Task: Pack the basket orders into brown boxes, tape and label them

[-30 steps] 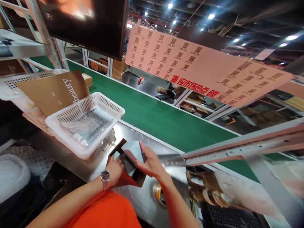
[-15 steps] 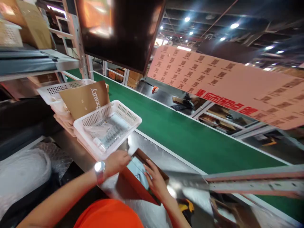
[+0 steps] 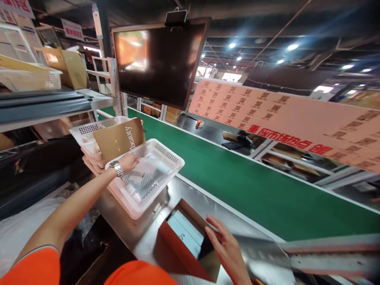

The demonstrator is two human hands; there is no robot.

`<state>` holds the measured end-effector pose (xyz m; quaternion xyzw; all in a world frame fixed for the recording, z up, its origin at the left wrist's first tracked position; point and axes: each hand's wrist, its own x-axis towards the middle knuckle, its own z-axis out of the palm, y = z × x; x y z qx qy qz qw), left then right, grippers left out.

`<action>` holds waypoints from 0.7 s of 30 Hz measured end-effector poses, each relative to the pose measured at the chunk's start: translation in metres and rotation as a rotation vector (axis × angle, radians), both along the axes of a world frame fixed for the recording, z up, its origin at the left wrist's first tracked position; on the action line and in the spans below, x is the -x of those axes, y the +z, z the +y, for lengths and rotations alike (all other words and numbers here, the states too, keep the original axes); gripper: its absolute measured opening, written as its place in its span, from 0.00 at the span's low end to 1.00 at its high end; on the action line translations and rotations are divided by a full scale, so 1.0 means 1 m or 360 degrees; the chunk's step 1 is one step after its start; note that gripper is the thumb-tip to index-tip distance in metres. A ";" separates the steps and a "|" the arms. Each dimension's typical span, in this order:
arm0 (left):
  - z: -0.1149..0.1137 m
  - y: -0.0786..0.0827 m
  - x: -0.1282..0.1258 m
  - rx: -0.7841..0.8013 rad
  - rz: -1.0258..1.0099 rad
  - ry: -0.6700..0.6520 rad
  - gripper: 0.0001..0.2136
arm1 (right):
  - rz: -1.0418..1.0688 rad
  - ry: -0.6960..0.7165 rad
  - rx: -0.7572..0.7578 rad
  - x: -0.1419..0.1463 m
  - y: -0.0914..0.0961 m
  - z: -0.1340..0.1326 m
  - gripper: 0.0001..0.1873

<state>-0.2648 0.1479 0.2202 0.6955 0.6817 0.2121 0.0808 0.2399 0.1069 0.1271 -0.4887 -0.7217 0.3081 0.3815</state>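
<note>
My left hand (image 3: 128, 162), with a watch on its wrist, reaches over the white perforated basket (image 3: 175, 161). Its fingers are closed on a translucent plastic bag (image 3: 151, 164), blurred as it lifts off the basket floor. A small clear bottle (image 3: 134, 193) lies in the basket's near corner. On the metal table stands an open brown cardboard box (image 3: 181, 250) with pale blue boxes (image 3: 186, 231) inside. My right hand (image 3: 224, 243) is by the box's right edge, fingers spread and holding nothing; whether it touches the edge I cannot tell.
A second basket (image 3: 86, 128) holds a brown "beauty" carton (image 3: 118, 138) behind the first. A green conveyor belt (image 3: 237, 182) runs past the metal table (image 3: 151, 225). A metal beam (image 3: 332, 253) juts in from the right. Above hang a monitor (image 3: 160, 63) and a pink code board (image 3: 285, 122).
My left hand has left the cardboard box and moved left into the basket, taking hold of the plastic bag. My right hand has come out of the box to its right edge. The view has shifted.
</note>
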 end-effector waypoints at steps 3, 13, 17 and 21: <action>-0.014 0.020 -0.026 -0.0075 -0.0620 -0.0273 0.16 | 0.0390 0.0058 0.0124 0.031 0.025 0.005 0.36; -0.055 0.008 -0.136 0.0412 -0.1776 -0.0784 0.19 | 0.1088 0.0360 0.0682 0.093 0.065 0.010 0.34; -0.054 0.005 -0.137 0.0525 -0.1553 -0.0982 0.15 | 0.1032 0.0399 0.0661 0.067 0.077 0.015 0.42; -0.046 0.001 -0.142 0.0699 -0.1518 -0.1068 0.17 | 0.0569 0.0439 0.0710 0.057 0.083 0.014 0.30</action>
